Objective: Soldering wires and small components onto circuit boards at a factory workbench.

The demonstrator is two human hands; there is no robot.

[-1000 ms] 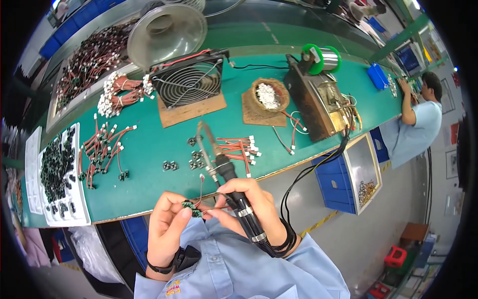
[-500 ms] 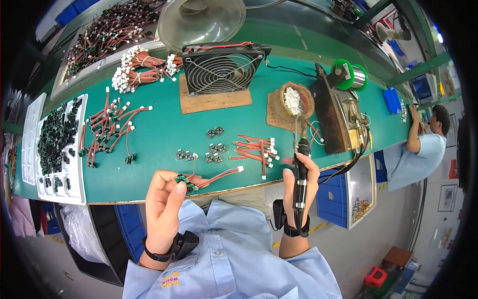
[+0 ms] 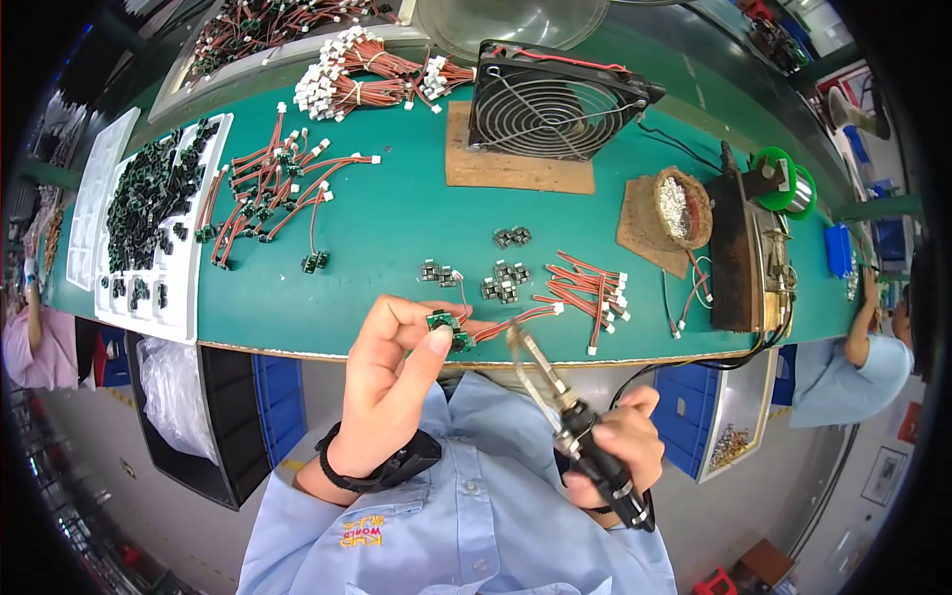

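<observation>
Between the thumb and fingers of my left hand [image 3: 387, 382] are small green circuit boards [image 3: 459, 340] with red and black wires ending in white plugs. My right hand [image 3: 633, 441] is wrapped round the black handle of a soldering iron [image 3: 585, 436]. Its metal tip points up and left, close to the boards; whether they touch, I cannot tell. Just beyond my left hand, small dark square parts [image 3: 506, 283] lie in little groups on the green table. Right of them is a bunch of short wire leads [image 3: 585, 293] with white plugs.
A black fan [image 3: 560, 104] stands on a wooden board. To its right are a bowl of pale pellets [image 3: 674, 208], a soldering station [image 3: 739, 258] and a green solder reel [image 3: 788, 183]. On the left, wired boards [image 3: 268, 193] lie beside a white tray [image 3: 181, 307]. A co-worker [image 3: 855, 362] is at far right.
The soldering iron has come from beside the pellet bowl down and left to the boards, its tip swinging leftward. My left hand still holds the boards. The whole view has shifted.
</observation>
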